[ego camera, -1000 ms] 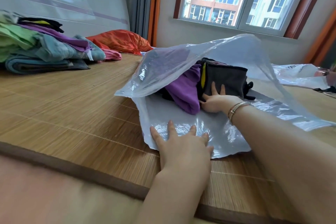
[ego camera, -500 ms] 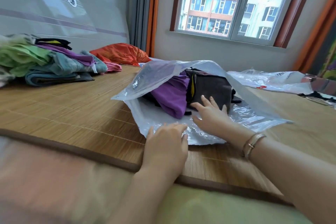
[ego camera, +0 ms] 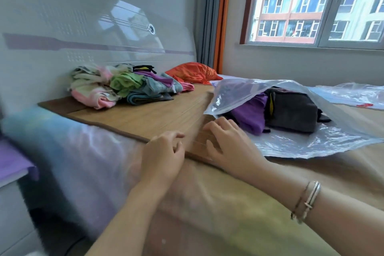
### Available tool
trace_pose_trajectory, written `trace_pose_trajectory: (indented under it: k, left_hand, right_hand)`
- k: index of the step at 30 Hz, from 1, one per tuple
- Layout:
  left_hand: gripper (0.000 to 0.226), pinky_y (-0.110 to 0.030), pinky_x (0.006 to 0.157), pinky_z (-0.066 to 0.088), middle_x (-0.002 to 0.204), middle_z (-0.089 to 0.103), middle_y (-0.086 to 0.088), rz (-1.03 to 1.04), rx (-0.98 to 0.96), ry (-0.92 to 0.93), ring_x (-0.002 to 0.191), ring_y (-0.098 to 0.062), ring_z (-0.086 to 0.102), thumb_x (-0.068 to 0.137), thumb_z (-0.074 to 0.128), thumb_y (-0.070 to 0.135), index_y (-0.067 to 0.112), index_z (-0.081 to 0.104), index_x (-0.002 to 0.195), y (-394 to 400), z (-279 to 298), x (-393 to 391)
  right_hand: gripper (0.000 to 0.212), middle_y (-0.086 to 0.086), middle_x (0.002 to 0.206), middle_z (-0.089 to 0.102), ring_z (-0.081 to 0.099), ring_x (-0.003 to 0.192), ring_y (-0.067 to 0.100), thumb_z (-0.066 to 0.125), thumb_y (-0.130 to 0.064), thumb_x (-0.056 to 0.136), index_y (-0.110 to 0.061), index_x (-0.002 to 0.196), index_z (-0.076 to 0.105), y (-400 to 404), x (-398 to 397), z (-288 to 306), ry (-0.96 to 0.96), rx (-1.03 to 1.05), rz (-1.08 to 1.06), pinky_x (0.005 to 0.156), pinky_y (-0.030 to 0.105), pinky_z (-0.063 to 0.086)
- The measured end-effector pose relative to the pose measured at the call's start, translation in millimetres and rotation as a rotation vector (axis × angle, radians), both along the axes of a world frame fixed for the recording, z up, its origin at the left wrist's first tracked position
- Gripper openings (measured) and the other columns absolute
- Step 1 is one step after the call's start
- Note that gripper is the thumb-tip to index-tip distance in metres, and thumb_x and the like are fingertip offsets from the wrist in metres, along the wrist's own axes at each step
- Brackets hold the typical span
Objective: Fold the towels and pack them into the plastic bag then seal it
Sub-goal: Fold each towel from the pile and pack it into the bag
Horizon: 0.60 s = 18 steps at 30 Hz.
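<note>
Towels already packed, one purple and one dark grey, sat inside the plastic bag, which lay on the bed's bamboo mat w/ its mouth gaping toward the person. Both hands were empty: left hand hovered at the mat's near edge, just left of the bag, fingers loosely curled and holding nothing; right hand lay relaxed between the left hand and the bag's mouth, fingertips near the bag's lower lip but whether touching it I couldn't tell. Well left of the bag, against the headboard, sat a heap of unfolded towels, pink, green, teal etc., w/ an orange bundle just behind it. A second clear bag lay beyond the first one, toward the window. Judging by that, the step in hand was prob. fetching the next towel, sealing still far off. To do it well: take one towel only from the top of the heap, fold it flat on the mat left of the bag, then hold the upper flap up w/ one hand and slide the fold in beside the purple one, so the stack stays square and the mouth stays clear for sealing.
</note>
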State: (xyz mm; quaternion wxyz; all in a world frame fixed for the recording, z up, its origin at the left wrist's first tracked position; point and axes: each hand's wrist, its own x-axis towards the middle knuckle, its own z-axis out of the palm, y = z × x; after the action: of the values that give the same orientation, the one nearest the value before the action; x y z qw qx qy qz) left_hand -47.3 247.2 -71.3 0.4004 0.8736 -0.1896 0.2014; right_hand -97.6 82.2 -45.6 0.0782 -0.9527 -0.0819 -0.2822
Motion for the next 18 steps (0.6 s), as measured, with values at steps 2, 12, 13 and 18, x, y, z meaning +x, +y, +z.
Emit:
trace_pose_trajectory:
  k: [2,12,13,18]
  left_hand:
    - [0.025,-0.019,0.064,0.043,0.103,0.067,0.011,0.048,-0.057,0.041,0.077,-0.004,0.058,0.093,0.052,0.022,0.03,0.065,0.113,21.2,-3.1,13.1]
    - [0.038,-0.031,0.1,0.042,0.129,0.057,0.0,0.165,0.112,0.095,0.117,-0.019,0.051,0.09,0.052,0.014,0.02,0.057,0.127,99.1,-15.6,134.9]
    - [0.038,-0.032,0.104,0.038,0.134,0.053,-0.002,0.189,0.17,0.079,0.123,-0.021,0.048,0.09,0.052,0.014,0.019,0.056,0.128,105.5,-13.9,151.2]
    - [0.036,-0.038,0.115,0.023,0.158,0.019,-0.007,0.302,0.366,0.069,0.139,-0.033,0.024,0.092,0.053,0.029,0.028,0.058,0.127,135.8,-7.2,239.5]
  right_hand:
    - [0.033,0.001,0.116,0.052,0.049,0.108,0.023,0.05,-0.026,0.088,-0.018,0.119,0.056,20.2,20.3,-10.0,0.055,0.022,0.05,0.09,0.036,0.045]
    - [0.052,0.0,0.152,0.034,0.04,0.134,0.022,0.036,-0.049,0.098,-0.026,0.145,0.035,64.4,178.8,-31.6,0.398,0.191,-0.025,0.108,0.033,0.035]
    - [0.054,0.0,0.155,0.028,0.034,0.139,0.023,0.033,-0.051,0.098,-0.027,0.147,0.031,63.5,192.8,-30.1,0.43,0.149,-0.036,0.112,0.035,0.029]
    - [0.057,-0.005,0.161,0.013,0.006,0.148,0.017,0.021,-0.058,0.098,-0.035,0.15,0.022,59.5,247.0,-37.5,0.484,0.04,-0.034,0.12,0.041,0.008]
